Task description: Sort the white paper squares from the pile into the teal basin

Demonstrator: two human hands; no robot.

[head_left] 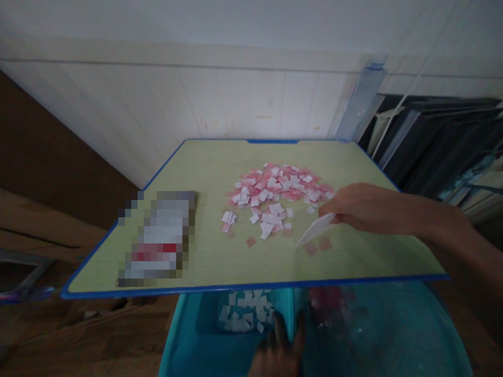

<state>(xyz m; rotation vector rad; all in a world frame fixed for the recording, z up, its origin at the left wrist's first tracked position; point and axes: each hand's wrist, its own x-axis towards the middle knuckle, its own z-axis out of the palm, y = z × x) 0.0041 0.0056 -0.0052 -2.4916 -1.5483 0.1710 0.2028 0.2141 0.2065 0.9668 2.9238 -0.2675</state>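
Note:
My right hand (346,204) is closed on a thin flat white card (316,229), held tilted with its lower edge close to the board. Beside it lies a pile of small pink and white square pieces (271,183), with a smaller loose group nearer to me. Below the board's front edge, my left hand (275,353) has its fingers and thumb on either side of the wall of a teal tray (291,309), gripping it. White square pieces (243,311) lie inside the tray.
The pale green folding board (220,262) has a blue rim. A pixelated item (159,238) lies at its left. A clear bottle (361,99) stands behind, near dark stacked panels (444,136). Beneath are a teal basin (444,335) and a clear bag with something red (328,303).

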